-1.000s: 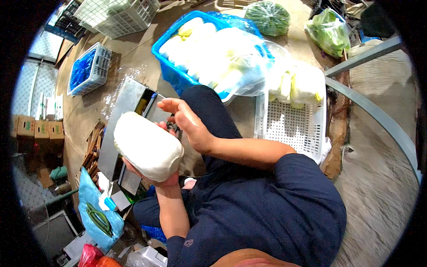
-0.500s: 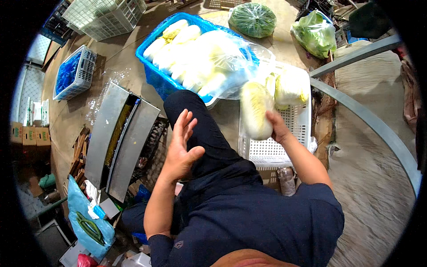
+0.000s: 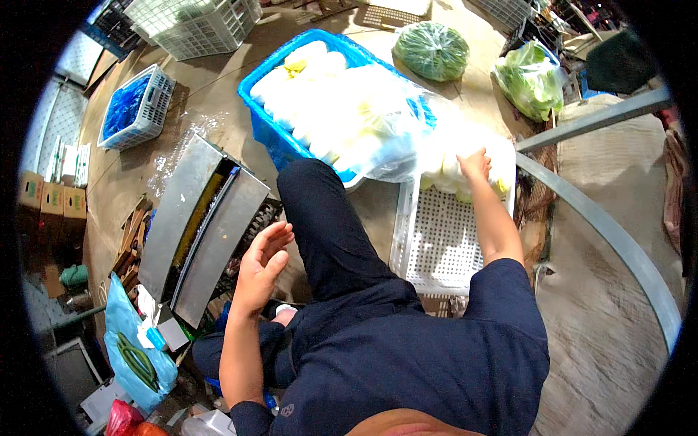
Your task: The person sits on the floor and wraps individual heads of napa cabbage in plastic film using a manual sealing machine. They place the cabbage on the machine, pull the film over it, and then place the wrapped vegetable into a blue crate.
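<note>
My right hand (image 3: pixel 476 166) reaches into the white perforated crate (image 3: pixel 443 240), its fingers around a pale napa cabbage (image 3: pixel 452 164) at the crate's far end. Glare washes out the edges of the cabbages there, so where one ends is hard to see. My left hand (image 3: pixel 263 267) hangs in the air left of my knee, holding nothing, fingers stretched and slightly curved. Beyond my knee stands a blue-lined crate (image 3: pixel 263 123) heaped with napa cabbages (image 3: pixel 309 62). A clear plastic bag (image 3: pixel 396 156) drapes over its right side.
A grey metal machine with a slot (image 3: pixel 222 240) stands left of my leg. Bagged green vegetables (image 3: pixel 431 51) and bagged leafy greens (image 3: pixel 531 80) lie at the far right. A curved metal rail (image 3: pixel 611 218) runs along the right. A small white crate (image 3: pixel 138 109) sits at left.
My right hand has carried the napa cabbage away from me, down to the far end of the white crate. My left hand has drawn slightly left and lower. The view has shifted a little.
</note>
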A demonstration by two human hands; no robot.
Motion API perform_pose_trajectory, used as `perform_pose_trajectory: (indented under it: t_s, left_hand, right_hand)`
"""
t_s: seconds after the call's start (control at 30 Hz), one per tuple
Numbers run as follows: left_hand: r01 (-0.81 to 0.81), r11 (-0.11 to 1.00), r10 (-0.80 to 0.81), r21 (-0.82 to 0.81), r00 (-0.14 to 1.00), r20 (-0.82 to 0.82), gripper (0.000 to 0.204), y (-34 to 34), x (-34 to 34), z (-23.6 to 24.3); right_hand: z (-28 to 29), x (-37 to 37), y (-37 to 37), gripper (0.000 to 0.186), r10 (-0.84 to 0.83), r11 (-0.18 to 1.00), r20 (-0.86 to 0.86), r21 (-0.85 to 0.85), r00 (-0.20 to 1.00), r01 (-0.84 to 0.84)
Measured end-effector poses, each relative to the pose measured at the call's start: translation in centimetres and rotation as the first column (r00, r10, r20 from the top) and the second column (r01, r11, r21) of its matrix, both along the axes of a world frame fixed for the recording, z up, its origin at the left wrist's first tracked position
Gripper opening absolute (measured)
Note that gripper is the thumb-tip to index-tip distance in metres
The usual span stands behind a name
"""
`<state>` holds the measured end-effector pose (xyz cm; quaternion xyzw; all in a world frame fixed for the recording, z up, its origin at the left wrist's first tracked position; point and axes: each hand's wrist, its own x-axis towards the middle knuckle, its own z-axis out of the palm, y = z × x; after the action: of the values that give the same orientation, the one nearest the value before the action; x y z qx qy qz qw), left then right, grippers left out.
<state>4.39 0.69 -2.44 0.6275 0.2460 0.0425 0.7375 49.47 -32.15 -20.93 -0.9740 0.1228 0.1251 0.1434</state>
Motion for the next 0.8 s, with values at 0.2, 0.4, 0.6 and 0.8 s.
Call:
perform_pose_trajectory:
  t_s: [0.2, 0.4, 0.6, 0.8]
  left_hand:
    - [-0.109, 0.994, 0.107, -0.031, 0.992, -0.070, 0.061, 0.9, -3.3, 0.0]
    - [-0.132, 0.991, 0.131, -0.007, 0.987, -0.097, 0.064, 0.6, -3.5, 0.1]
    - [-0.169, 0.984, 0.165, -0.048, 0.983, -0.082, 0.059, 0.4, -4.1, -0.1]
    - [-0.304, 0.951, 0.293, -0.060, 0.945, -0.146, 0.061, 0.3, -6.6, -1.7]
  right_hand:
    - [-3.5, 2.3, -0.7, 0.074, 0.188, 0.982, 0.488, -0.085, 0.852, -0.169]
    - [0.3, 3.3, 9.1, 0.018, 0.445, 0.524, 0.474, 0.550, 0.760, -0.650]
    - [0.4, -0.3, 21.2, 0.031, 0.774, 0.408, -0.111, 0.841, 0.623, -0.356]
    - [-2.2, -4.8, 29.9, 0.031, 0.986, 0.032, -0.164, -0.008, 0.033, -0.999]
